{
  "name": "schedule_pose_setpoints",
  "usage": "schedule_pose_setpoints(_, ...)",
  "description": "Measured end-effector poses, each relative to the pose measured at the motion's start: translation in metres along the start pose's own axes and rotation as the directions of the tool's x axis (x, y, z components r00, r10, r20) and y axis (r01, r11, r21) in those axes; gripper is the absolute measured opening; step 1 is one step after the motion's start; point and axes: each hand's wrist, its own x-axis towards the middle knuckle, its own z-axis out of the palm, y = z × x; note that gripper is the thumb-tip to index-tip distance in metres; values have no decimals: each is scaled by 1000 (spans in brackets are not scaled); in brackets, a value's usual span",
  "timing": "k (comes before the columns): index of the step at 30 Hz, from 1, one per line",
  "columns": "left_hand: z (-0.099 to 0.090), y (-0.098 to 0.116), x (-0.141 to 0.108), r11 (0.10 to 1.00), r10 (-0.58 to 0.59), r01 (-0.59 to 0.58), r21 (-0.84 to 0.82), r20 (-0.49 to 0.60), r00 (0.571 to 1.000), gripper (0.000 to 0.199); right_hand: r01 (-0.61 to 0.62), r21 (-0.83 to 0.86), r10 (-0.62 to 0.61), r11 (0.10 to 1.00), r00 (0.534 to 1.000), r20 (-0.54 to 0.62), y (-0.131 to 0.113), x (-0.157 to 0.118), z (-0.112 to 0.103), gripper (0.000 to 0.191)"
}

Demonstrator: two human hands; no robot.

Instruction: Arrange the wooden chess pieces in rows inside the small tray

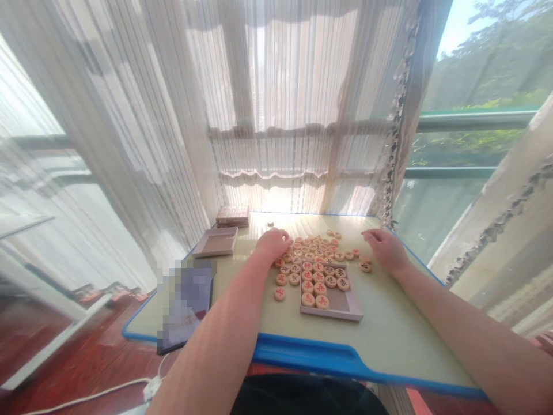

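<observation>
Many round wooden pieces with red or black characters lie in a loose pile (318, 252) on the pale table. In front of the pile is a shallow open box (354, 308) with several pieces in rows; its front right part is bare. My left hand (274, 244) is at the pile's left edge, fingers bent and slightly apart beside the pieces, with nothing visible in them. My right hand (385, 248) rests to the right of the pile, fingers loosely bent and apart, near a black-marked piece (365, 267). A single red-marked piece (280, 293) lies left of the box.
A box lid or tray (216, 242) lies at the back left, with a closed box (233, 215) behind it. A tablet (188, 305) lies at the left edge. The table (389, 340) has a blue rim; curtains hang behind it.
</observation>
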Motion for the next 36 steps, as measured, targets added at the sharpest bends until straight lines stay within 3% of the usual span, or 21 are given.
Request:
schedule_pose_setpoints(2,0,2,0,999,-43,43,27,26,999,32,-66,86,72,994,995,-62,7,2,-5,33)
schedule_pose_setpoints(4,-1,2,0,996,-70,68,63,35,997,32,-11,70,17,998,996,-85,6,3,-7,32)
schedule_pose_setpoints(7,-1,1,-3,995,-42,41,94,1,999,29,123,-33,-121,992,992,38,-1,0,-1,33)
schedule_pose_setpoints(10,-1,-3,-7,994,-55,55,91,-1,998,32,163,-61,-153,985,978,145,-3,-4,9,35)
schedule_pose_setpoints(12,-1,-5,-7,994,-72,73,77,-17,997,30,164,-70,-151,984,975,161,-3,-5,12,35)
schedule_pose_setpoints(15,3,-6,-5,999,-1,2,32,-39,999,34,150,-81,-136,985,979,150,-2,-4,9,35)
schedule_pose_setpoints(18,5,-6,-2,999,35,-35,-14,35,999,37,134,-75,-121,988,979,164,-3,-3,4,35)
schedule_pose_setpoints(23,-11,-7,-9,976,-148,172,-130,171,974,39,155,-60,-138,986,965,224,-3,-5,8,32)
schedule_pose_setpoints(26,-23,-5,-17,989,-74,109,-97,307,949,39,185,16,-185,983,966,179,-5,-10,11,27)
schedule_pose_setpoints(29,-26,-1,-20,996,-13,35,-81,250,968,47,231,159,-245,960,967,72,-16,-15,12,34)
schedule_pose_setpoints(31,-23,0,-19,998,8,9,-69,246,969,38,321,132,-339,938,929,147,-31,-15,14,29)
schedule_pose_setpoints(36,-12,0,-13,999,17,-9,-37,198,980,29,525,9,-451,851,722,525,-71,14,38,31)
